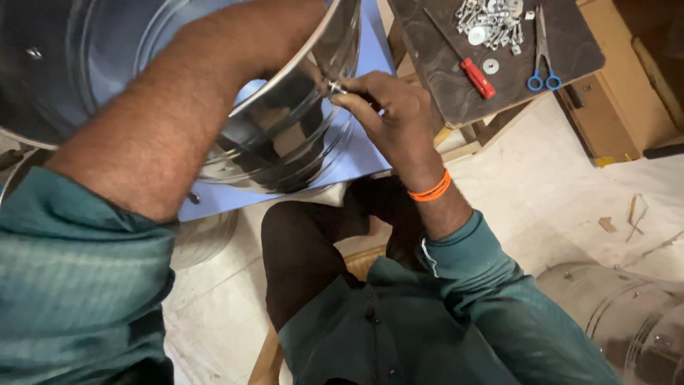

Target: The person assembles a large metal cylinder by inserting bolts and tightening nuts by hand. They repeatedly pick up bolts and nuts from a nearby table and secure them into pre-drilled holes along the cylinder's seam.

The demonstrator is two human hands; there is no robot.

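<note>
Fingers pinch a small bolt at the wall of a shiny steel drum.

The right hand [395,114] has its fingertips [350,91] closed narrowly on a small metal bolt [335,88] set against the outside of the steel drum [285,135], just below its rim. The left arm reaches down inside the drum, so the left hand is hidden and I cannot tell how its fingers stand. The drum lies tilted over the person's lap, above a blue sheet [356,153]. An orange band [429,190] circles the right wrist. On the dark wooden stool [442,85] beyond the hand, a heap of bolts and washers [491,21] sits near the far edge, blue-handled scissors [543,57] near the right edge, and a red-handled tool [477,77] towards the middle. A second steel drum [627,321] lies on the floor at the lower right.
</note>
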